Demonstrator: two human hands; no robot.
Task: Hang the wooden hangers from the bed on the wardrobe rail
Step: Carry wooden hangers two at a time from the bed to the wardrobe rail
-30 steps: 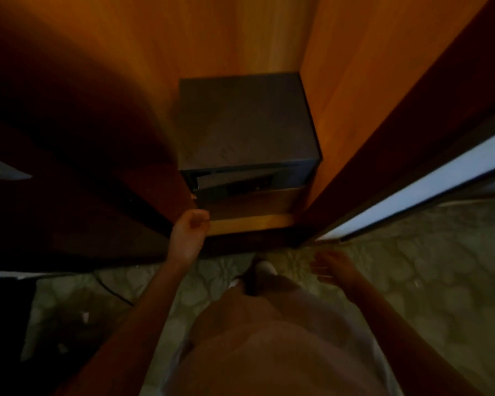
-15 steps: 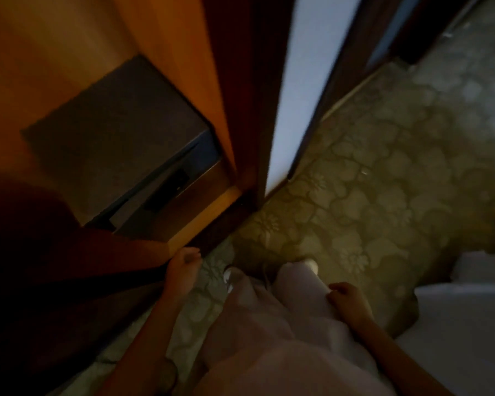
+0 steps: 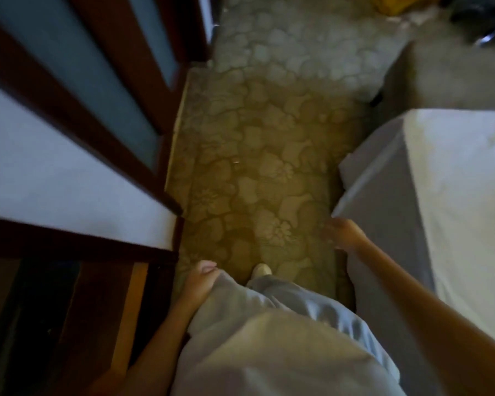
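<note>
Olive floral carpet (image 3: pixel 255 167) forms open strip between wardrobe doors (image 3: pixel 69 181), left, and white bed (image 3: pixel 455 210), right. My left hand (image 3: pixel 200 278) hangs loosely curled, empty, against trouser leg (image 3: pixel 269 324) near door's lower corner. My right hand (image 3: pixel 343 235), blurred, fingers slack, empty, just beside bed corner. Hangers' whereabouts: cannot tell.

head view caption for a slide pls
Person on patterned carpet between wardrobe door and white bed, left hand and right hand both empty

Floral-patterned carpet (image 3: pixel 257 167), pale trousers (image 3: pixel 269 324), light shoe (image 3: pixel 262 269), yellow object (image 3: pixel 392 4) at far edge
</note>
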